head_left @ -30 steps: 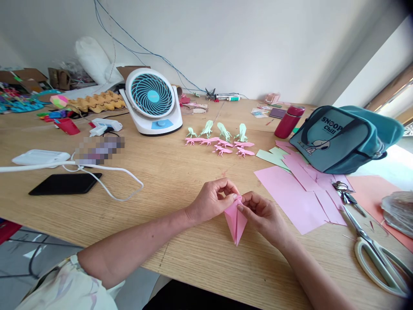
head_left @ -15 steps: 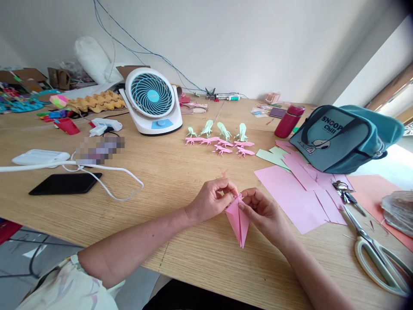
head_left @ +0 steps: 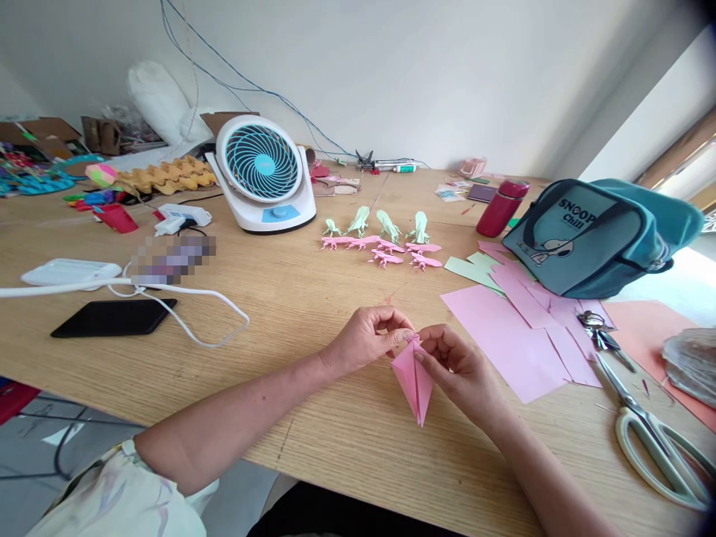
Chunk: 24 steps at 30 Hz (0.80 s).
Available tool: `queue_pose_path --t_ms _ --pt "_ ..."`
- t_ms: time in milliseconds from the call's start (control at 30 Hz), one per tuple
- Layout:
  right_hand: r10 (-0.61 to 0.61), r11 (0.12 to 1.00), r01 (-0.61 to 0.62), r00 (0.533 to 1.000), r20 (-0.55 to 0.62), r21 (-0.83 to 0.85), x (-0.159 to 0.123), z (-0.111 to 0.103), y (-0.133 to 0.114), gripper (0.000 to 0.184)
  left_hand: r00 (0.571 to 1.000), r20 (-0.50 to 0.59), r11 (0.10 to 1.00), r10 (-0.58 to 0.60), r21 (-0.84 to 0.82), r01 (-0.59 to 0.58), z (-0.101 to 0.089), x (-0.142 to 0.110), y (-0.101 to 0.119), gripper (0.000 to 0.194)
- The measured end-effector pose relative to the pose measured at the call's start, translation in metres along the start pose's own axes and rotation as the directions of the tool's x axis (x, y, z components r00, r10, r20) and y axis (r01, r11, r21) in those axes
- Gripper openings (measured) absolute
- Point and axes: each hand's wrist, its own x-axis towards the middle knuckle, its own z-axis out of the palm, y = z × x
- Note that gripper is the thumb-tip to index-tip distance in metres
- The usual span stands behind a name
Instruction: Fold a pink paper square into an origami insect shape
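A pink folded paper (head_left: 415, 382), kite-shaped with a crease slit down its middle, is held over the wooden table between both hands. My left hand (head_left: 374, 337) pinches its upper tip between thumb and forefinger. My right hand (head_left: 456, 363) grips the upper right edge, thumb on the front face and the other fingers curled behind. The paper's narrow point hangs toward me. Beyond the hands stand several pink folded paper insects (head_left: 385, 258) and a row of several pale green ones (head_left: 388, 227).
Pink paper sheets (head_left: 497, 343) and green strips (head_left: 473, 274) lie at right, near scissors (head_left: 654, 440), keys (head_left: 596, 328), a teal bag (head_left: 582, 239) and a red flask (head_left: 502, 209). At left are a fan (head_left: 262, 168), a black phone (head_left: 115, 318) and a white cable (head_left: 224, 302).
My left thumb has shifted slightly right and up along the paper's top tip. The right hand and the folded paper have barely moved.
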Motion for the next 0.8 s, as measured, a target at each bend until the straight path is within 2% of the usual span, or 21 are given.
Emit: queue_pose_path --t_ms 133,333,600,700,800 --pt "0.015 0.998 -0.016 1.000 0.006 0.064 0.000 0.000 -0.001 0.021 1.000 0.008 1.000 -0.011 -0.012 0.011 -0.001 0.000 0.001 0.020" --pt "0.021 0.996 -0.021 1.000 0.007 0.087 0.000 0.001 -0.001 0.022 0.999 -0.037 0.994 0.014 0.105 -0.010 -0.003 0.000 0.000 0.021" --pt "0.007 1.000 -0.007 1.000 -0.006 -0.006 0.000 0.000 -0.002 0.023 1.000 -0.025 0.997 -0.016 0.077 0.018 -0.005 0.001 -0.002 0.021" --pt "0.007 0.999 -0.007 1.000 -0.010 -0.031 0.000 0.000 -0.002 0.022 0.998 -0.024 0.984 0.058 0.169 -0.053 -0.008 0.001 -0.002 0.020" --pt "-0.005 0.998 0.004 1.000 -0.015 -0.062 0.000 0.000 -0.002 0.020 0.975 0.005 0.919 0.221 0.334 -0.210 -0.011 0.000 -0.001 0.017"
